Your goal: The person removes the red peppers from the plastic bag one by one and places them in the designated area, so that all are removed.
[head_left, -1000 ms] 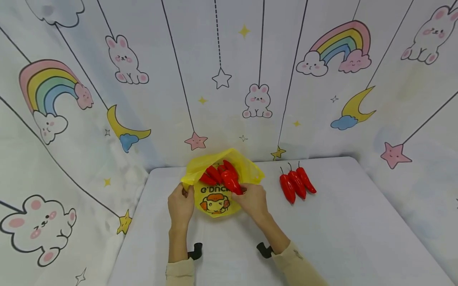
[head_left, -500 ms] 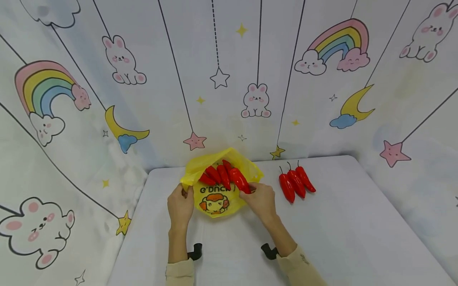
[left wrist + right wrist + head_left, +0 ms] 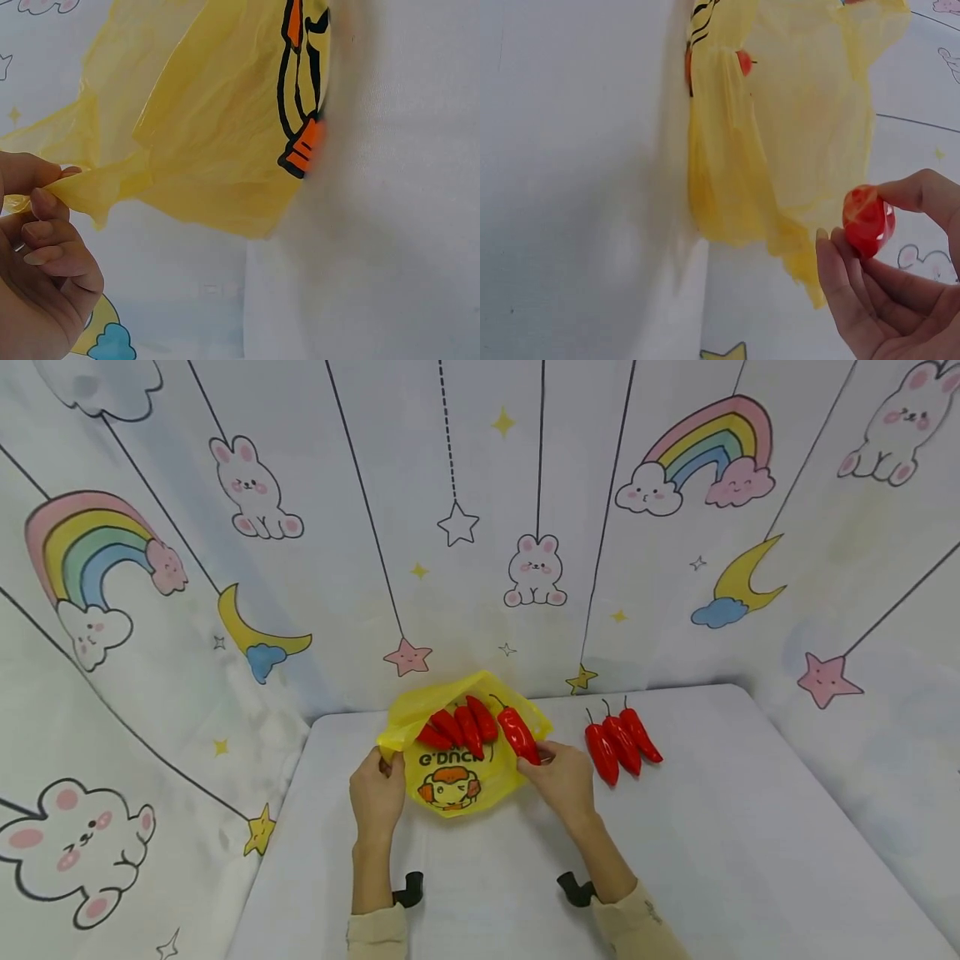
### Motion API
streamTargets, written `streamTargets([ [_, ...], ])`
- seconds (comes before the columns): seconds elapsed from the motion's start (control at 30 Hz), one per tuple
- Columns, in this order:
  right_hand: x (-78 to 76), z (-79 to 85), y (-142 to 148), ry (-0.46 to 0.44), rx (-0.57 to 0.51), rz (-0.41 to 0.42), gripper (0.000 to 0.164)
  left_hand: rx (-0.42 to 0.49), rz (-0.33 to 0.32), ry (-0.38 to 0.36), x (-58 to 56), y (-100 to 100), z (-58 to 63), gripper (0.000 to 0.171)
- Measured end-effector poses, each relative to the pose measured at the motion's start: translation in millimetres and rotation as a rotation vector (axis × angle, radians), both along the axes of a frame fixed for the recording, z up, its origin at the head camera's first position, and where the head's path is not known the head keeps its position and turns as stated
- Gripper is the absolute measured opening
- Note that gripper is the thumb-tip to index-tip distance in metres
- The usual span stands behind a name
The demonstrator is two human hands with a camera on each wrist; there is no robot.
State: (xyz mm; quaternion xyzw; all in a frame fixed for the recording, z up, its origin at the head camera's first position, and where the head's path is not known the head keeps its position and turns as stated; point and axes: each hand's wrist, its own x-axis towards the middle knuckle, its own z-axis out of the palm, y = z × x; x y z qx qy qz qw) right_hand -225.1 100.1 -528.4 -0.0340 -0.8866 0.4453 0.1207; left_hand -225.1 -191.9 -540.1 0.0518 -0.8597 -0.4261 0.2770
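A yellow plastic bag (image 3: 495, 785) with a printed duck lies on the table, its mouth spread. Several red chili peppers (image 3: 467, 727) are inside it. At the bag's left edge my left hand (image 3: 377, 797) pinches the plastic between thumb and fingers, as the left wrist view also shows on the bag (image 3: 217, 112). My right hand (image 3: 564, 781) grips one red chili pepper (image 3: 519, 735) by its lower end, stem pointing away, over the right side of the bag's mouth. In the right wrist view that pepper (image 3: 868, 221) sits between thumb and fingers, apart from the plastic.
To the right of the bag, 3 red chili peppers (image 3: 622, 746) lie side by side on the white table (image 3: 712, 843). A patterned cloth wall (image 3: 480, 627) rises behind the table's back edge. Dark wrist-mounted pieces (image 3: 576, 890) hang under both forearms.
My right hand has drawn its chili pepper to the right, away from the others in the bag, and the pepper's stem now shows. My left hand keeps its hold on the bag's edge.
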Motion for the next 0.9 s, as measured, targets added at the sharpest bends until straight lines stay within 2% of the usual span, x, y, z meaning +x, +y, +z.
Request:
streamTargets([
  [0.27,-2.7,4.0,17.6,0.047,-0.035,-0.056,0.048,-0.002,-0.005,0.005,-0.3,1.6,-0.5,0.021],
  [0.6,-9.6,1.3,40.3,0.105,-0.01,-0.122,0.048,-0.009,0.007,-0.006,-1.4,2.7,-2.7,0.019],
  [0.9,-15.6,-4.2,55.9,0.071,-0.001,-0.224,0.049,-0.002,0.0,-0.02,-1.4,2.5,-3.9,0.019],
])
